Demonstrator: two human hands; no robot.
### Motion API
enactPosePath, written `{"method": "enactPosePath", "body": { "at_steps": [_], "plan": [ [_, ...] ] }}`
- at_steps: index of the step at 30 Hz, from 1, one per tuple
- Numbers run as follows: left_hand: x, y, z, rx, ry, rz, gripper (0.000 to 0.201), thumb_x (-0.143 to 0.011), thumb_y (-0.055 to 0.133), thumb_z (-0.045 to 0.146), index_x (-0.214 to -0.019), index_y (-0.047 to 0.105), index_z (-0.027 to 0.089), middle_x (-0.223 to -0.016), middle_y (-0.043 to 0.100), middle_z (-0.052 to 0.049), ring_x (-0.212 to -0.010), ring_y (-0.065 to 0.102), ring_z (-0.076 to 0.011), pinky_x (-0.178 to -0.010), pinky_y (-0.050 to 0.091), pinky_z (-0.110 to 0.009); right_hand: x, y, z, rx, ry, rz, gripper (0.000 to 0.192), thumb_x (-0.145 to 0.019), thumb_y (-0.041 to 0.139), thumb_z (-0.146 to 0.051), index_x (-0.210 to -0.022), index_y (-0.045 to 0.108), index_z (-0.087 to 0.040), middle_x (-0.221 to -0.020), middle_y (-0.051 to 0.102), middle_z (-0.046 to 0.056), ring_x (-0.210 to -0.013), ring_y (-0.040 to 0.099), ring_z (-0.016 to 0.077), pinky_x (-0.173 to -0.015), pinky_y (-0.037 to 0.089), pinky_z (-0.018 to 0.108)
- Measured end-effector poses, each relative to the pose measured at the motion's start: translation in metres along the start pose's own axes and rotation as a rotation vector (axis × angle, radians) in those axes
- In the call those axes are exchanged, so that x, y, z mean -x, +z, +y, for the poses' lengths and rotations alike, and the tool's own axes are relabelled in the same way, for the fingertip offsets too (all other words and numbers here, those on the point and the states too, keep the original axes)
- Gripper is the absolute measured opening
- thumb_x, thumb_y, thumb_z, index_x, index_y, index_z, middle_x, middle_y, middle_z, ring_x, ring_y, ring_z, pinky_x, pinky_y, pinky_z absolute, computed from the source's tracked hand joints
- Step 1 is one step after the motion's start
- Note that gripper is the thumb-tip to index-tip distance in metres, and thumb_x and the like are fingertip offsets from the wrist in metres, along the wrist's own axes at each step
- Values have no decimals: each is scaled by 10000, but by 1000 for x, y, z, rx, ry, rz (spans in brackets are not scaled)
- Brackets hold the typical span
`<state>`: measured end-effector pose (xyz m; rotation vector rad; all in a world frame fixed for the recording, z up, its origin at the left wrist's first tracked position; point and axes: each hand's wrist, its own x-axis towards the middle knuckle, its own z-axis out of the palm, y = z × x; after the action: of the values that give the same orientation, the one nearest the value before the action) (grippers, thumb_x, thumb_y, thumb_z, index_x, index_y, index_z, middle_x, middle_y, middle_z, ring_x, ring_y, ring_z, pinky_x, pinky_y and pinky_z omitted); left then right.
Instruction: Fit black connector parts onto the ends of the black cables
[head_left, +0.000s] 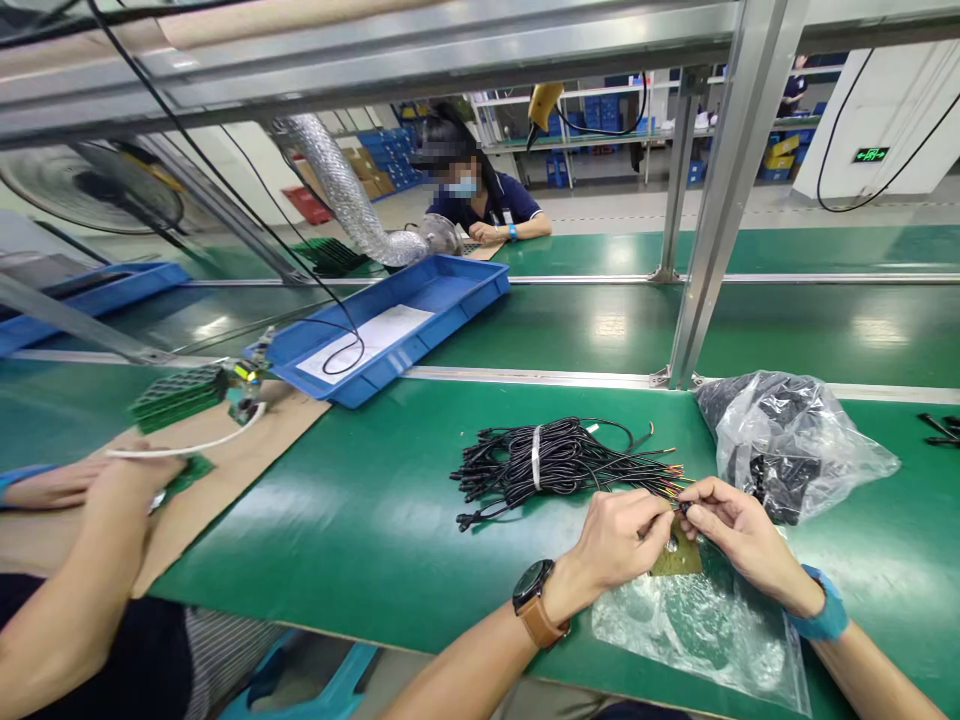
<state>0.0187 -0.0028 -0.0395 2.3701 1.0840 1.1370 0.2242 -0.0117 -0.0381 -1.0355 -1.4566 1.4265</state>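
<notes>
My left hand, wearing a watch, is closed in a pinch just in front of the cable bundle. What sits between its fingertips is too small to make out. Thumb and fingers of my right hand pinch a small black part, right beside the left fingertips. Behind my hands lies a bundle of black cables bound with a pale tie, its coloured wire ends pointing towards my fingers. Under my hands is a flat clear plastic bag with a brownish-yellow patch near its top.
A clear bag of black parts stands behind my right hand, near a metal post. A blue tray holds a paper. At left, a co-worker's hands work over cardboard. Another masked person sits across the bench.
</notes>
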Motion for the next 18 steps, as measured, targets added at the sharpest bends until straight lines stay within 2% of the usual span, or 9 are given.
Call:
{"method": "enactPosePath", "body": {
  "at_steps": [4,7,10,12,14,18],
  "plan": [
    [1,1,0,17,-2,-14,215,-972,533,201,-836,697,170,-674,657,-5,-575,577,-113,-550,378,-238,1,0,5,289,-141,31,205,-989,616,-401,-1043,691,-218,-1001,718,76,-900,685,208,-817,567,321],
    [0,-3,-2,65,-5,-86,121,-944,563,192,-948,680,163,-756,672,-18,-641,604,-135,-592,428,-240,1,-2,8,407,-196,20,172,-1005,589,-352,-1065,689,-226,-1043,728,75,-945,690,215,-852,564,328],
    [-3,-11,-6,134,-55,-190,267,-860,632,171,-1123,603,141,-941,680,-61,-778,641,-167,-666,491,-253,1,-3,10,414,-189,28,178,-1007,583,-351,-1098,672,-226,-1064,731,71,-954,702,213,-857,575,326],
    [-4,-14,-10,139,-72,-216,185,-875,611,164,-1058,591,148,-954,663,-68,-813,638,-173,-690,502,-258,1,-3,12,419,-193,28,178,-1003,586,-348,-1097,669,-221,-1060,730,72,-950,706,213,-849,582,321],
    [-3,-13,-14,116,-39,-197,38,-935,558,183,-924,589,164,-865,647,-52,-775,624,-170,-680,489,-262,1,-2,15,430,-208,28,166,-1000,588,-335,-1090,666,-220,-1046,730,68,-935,708,207,-837,584,313],
    [2,-4,-21,79,34,-120,161,-976,514,195,-843,602,168,-757,649,-31,-695,615,-162,-638,450,-263,1,3,22,471,-263,43,129,-1005,582,-303,-1060,664,-221,-1010,732,61,-918,697,200,-823,569,308]
  ]
}}
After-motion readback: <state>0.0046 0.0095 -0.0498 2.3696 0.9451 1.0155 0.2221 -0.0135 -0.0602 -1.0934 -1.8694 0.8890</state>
